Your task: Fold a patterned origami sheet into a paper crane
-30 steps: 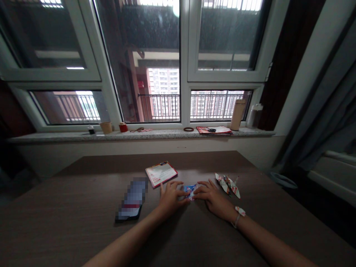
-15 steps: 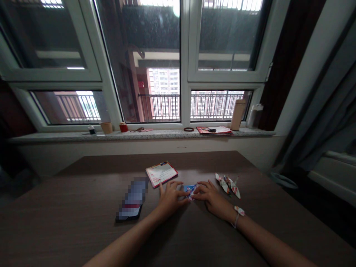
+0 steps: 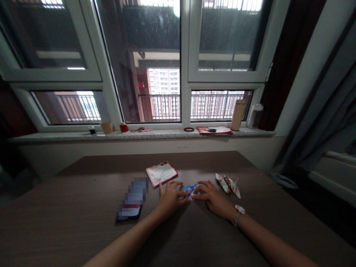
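A small piece of blue and purple patterned paper (image 3: 190, 189) lies on the brown table between my hands, partly covered by fingers. My left hand (image 3: 171, 194) has its thumb and index finger on the left and near edge of the paper, with the other fingers spread on the table. From the other side, my right hand (image 3: 210, 194) presses its fingertips on the paper's right part; its thumb is partly hidden. Just beyond the right hand lie folded printed paper shapes (image 3: 228, 185). A stack of red-edged printed sheets (image 3: 161, 173) sits past the left hand.
A phone (image 3: 132, 200) with a blurred screen lies left of my left hand. On the windowsill (image 3: 167, 134) stand a paper cup (image 3: 106, 128), a red spool-like item (image 3: 124, 127), a tan bottle (image 3: 238, 115) and papers with a dark item (image 3: 214, 130).
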### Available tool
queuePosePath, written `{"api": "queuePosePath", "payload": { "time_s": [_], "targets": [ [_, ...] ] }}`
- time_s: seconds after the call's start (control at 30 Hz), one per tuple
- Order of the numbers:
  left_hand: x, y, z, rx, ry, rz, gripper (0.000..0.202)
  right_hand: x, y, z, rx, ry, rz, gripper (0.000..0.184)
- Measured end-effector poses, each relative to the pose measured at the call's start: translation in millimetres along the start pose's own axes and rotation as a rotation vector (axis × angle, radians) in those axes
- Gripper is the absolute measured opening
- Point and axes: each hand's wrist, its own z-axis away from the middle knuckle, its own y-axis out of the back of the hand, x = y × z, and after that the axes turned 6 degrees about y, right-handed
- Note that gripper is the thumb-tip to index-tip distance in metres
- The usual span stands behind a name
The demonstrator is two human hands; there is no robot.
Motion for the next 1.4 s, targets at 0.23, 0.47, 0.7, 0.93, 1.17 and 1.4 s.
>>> {"api": "queuePosePath", "payload": {
  "time_s": [0.23,0.47,0.7,0.93,1.17,1.4],
  "targets": [
    [2,0.6,0,-0.006,-0.005,-0.008,0.024,0,1,-1,-0.039,-0.021,-0.011,0.070],
    [1,0.9,1,-0.010,-0.014,-0.004,0.024,2,-1,0,-0.018,-0.036,-0.080,0.066],
    [-2,-2.2,0,-0.006,-0.018,0.009,0.024,-1,-2,1,0.030,-0.056,-0.130,0.062],
    [-1,-2.0,0,-0.001,-0.018,0.024,0.023,-4,1,0,-0.017,-0.056,-0.073,0.067],
    [-3,-5.3,0,0.032,-0.041,-0.012,0.023,-4,2,1,-0.033,-0.052,-0.009,0.071],
    [-5,-9.5,-1,0.069,-0.067,-0.006,0.028,-4,-1,0,-0.023,-0.090,0.034,0.070]
  ]
}}
